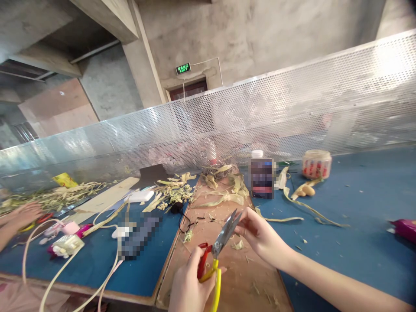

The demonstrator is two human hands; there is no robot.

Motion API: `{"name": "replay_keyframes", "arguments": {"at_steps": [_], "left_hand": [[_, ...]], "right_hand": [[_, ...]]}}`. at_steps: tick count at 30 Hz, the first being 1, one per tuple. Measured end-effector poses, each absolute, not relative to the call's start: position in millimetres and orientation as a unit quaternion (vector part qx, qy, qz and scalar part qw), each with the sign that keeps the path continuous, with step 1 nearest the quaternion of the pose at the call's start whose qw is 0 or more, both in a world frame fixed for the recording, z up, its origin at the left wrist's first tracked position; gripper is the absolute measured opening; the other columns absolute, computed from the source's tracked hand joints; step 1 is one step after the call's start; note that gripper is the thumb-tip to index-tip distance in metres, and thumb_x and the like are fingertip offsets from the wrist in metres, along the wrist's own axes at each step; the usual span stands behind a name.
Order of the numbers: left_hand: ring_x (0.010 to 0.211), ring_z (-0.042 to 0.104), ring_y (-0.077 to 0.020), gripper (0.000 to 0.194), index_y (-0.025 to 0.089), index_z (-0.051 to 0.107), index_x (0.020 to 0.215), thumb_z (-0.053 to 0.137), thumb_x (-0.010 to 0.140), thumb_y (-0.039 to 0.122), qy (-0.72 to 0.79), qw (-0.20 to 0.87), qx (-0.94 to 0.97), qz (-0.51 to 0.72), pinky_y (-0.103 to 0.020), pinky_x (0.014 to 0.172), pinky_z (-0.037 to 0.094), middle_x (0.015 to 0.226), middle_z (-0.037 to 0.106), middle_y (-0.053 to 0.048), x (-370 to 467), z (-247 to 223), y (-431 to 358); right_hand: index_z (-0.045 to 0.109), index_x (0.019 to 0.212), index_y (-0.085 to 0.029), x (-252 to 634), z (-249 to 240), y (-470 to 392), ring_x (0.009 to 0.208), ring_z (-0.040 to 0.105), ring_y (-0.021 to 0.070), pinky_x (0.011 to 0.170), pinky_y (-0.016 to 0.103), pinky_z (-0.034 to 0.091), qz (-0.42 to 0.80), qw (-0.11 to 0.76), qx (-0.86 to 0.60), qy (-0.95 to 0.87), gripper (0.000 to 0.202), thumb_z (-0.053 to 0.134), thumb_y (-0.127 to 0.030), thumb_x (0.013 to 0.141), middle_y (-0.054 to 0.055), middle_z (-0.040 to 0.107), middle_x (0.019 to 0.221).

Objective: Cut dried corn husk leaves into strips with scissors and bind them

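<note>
My left hand point(191, 281) is closed around a pair of scissors point(222, 240) with one red and one yellow handle. The blades point up and away, a little apart. At the blade tips, my right hand point(255, 234) has its fingers curled in a pinch; whether it holds the tips or something small is hidden. Below both hands lies a brown board point(234, 273) scattered with small plant scraps. Dried, pale green husk leaves point(224, 199) cover its far part.
To the right, a clear jar point(316, 164) and a white-capped bottle point(261, 177) stand on the blue table point(351, 195). Cables point(108, 268), a power plug point(68, 245) and a blurred device lie left. Another person's hand point(27, 214) rests by more husks. A perforated metal screen point(247, 112) runs behind.
</note>
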State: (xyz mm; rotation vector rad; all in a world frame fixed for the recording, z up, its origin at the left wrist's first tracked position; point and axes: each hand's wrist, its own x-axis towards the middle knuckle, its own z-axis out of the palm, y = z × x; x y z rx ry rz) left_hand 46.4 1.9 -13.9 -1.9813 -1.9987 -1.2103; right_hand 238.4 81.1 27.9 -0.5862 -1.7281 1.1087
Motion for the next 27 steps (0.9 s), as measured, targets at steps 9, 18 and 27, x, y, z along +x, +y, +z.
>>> {"name": "replay_keyframes", "arguments": {"at_steps": [9,18,27], "left_hand": [[0.034,0.051,-0.0134,0.021,0.026,0.053,0.075,0.060,0.068,0.045,-0.665,0.072,-0.653,-0.356,-0.020,0.035,0.035,0.042,0.053,0.005,46,-15,3],[0.042,0.060,-0.0163,0.025,0.027,0.056,0.081,0.064,0.068,0.047,-0.674,0.082,-0.655,-0.330,-0.020,0.038,0.036,0.048,0.061,0.004,37,-13,1],[0.049,0.063,-0.0168,0.021,0.028,0.057,0.084,0.060,0.072,0.045,-0.679,0.053,-0.645,-0.346,-0.020,0.042,0.039,0.059,0.066,0.002,24,12,-6]], "right_hand": [[0.045,0.081,-0.024,242,23,86,0.071,0.057,0.0161,0.073,0.034,0.049,0.410,0.484,-0.257,-0.729,0.012,0.050,-0.032,0.088,0.001,0.060,0.075],[0.045,0.082,-0.023,241,23,88,0.077,0.057,0.0161,0.075,0.033,0.048,0.360,0.486,-0.255,-0.754,0.007,0.048,-0.024,0.088,0.003,0.059,0.083],[0.048,0.086,-0.022,242,26,86,0.090,0.058,0.0166,0.080,0.033,0.047,0.328,0.482,-0.258,-0.770,0.003,0.048,-0.024,0.089,0.005,0.061,0.098]]}}
